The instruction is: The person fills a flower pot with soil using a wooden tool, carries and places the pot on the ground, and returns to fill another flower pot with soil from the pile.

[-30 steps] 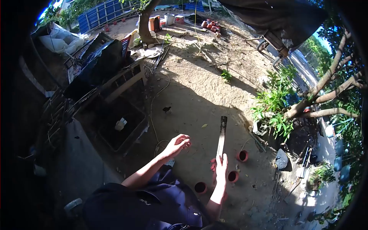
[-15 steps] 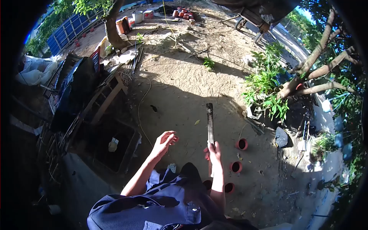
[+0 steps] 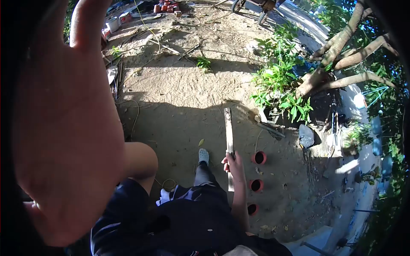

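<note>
My right hand (image 3: 232, 161) is wrapped round a long flat wooden strip (image 3: 229, 130). Its far end is dark and worn, and its lower end shows below my fist. Very close to the camera, my left hand (image 3: 70, 128) fills the left side with its palm in view. Two of its fingers point up with a gap between them, their tips cut off by the frame, and nothing shows in it. To the right of the strip stand three reddish pots with dark insides: an upper pot (image 3: 259, 158), a middle pot (image 3: 256, 185) and a lower pot (image 3: 253, 209).
My foot (image 3: 203, 156) in a pale shoe stands on shaded ground. Leafy plants (image 3: 282, 72) and a branching tree trunk (image 3: 316, 81) rise at the right, with a grey bag-like object (image 3: 306, 136) below. White buckets (image 3: 113, 24) and a wheeled cart (image 3: 258, 6) are farther back.
My left hand has risen from in front of my body to close before the camera. The view has shifted and my foot has come into sight. My right hand keeps hold of the wooden strip.
</note>
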`<state>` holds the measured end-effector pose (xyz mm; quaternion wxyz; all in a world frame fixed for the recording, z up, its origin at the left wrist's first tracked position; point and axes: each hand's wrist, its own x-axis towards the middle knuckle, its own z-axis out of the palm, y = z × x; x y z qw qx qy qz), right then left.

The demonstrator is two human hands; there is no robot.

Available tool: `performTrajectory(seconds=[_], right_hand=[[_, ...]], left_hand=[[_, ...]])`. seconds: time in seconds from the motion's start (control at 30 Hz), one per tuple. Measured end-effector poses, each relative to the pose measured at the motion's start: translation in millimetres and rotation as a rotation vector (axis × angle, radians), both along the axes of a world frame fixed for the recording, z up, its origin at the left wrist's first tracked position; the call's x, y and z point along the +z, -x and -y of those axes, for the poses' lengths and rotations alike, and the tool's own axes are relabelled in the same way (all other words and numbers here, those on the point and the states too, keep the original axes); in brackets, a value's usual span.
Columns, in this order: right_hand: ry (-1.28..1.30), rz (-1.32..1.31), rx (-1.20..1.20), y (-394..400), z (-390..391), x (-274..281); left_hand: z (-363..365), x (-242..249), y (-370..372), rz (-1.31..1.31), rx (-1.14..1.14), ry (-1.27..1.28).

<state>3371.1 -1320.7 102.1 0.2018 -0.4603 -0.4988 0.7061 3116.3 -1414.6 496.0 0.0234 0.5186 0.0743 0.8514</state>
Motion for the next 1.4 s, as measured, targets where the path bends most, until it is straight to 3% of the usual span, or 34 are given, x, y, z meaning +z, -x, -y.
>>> performTrajectory(seconds=[0.1, 0.13, 0.3, 0.47, 0.6, 0.63, 0.73, 0.77, 0.87, 0.93, 1.13, 1.2, 1.23, 1.27, 1.4], right_hand=[[-0.108, -0.097, 0.028, 37, -70, -12], [-0.037, -0.007, 0.021, 57, -92, 5], [-0.058, -0.044, 0.100, 136, -194, 47], [-0.030, 0.002, 0.124, 238, -294, 9], [-0.024, 0.051, 0.260, 335, -369, -15], [-0.071, -0.047, 0.273, 353, -382, -10], [-0.046, -0.079, 0.226, 419, -432, 2], [0.012, 0.080, 0.158, 446, -448, 21], [0.060, -0.056, 0.093, 508, -500, 32], [-0.040, -0.020, 0.089, 540, -533, 43], [0.047, 0.045, 0.145, 671, -641, 26], [0.199, 0.012, 0.066, 731, -668, 24], [0.175, -0.074, 0.115, 760, -685, 23], [0.169, 0.040, 0.102, 797, -704, 24], [0.151, -0.009, 0.323, 932, -796, 2]], left_hand=[[-72, 5, 29, 0.029, -0.009, 0.029], [-95, 6, 41, 0.035, -0.016, 0.037], [-188, -3, 104, 0.101, -0.013, 0.064], [-267, -21, 191, 0.139, 0.018, 0.082], [-341, -40, 281, 0.160, -0.026, 0.090], [-361, -43, 305, 0.172, -0.041, 0.088], [-422, -41, 377, 0.200, -0.080, 0.081], [-443, -38, 401, 0.204, -0.091, 0.074], [-502, -33, 468, 0.228, -0.122, 0.081], [-536, -30, 509, 0.238, -0.137, 0.097], [-641, -45, 655, 0.252, -0.140, 0.106], [-679, -56, 707, 0.263, -0.134, 0.112], [-699, -61, 732, 0.273, -0.126, 0.118], [-718, -64, 759, 0.282, -0.114, 0.122], [-793, -57, 870, 0.285, -0.034, 0.143]])
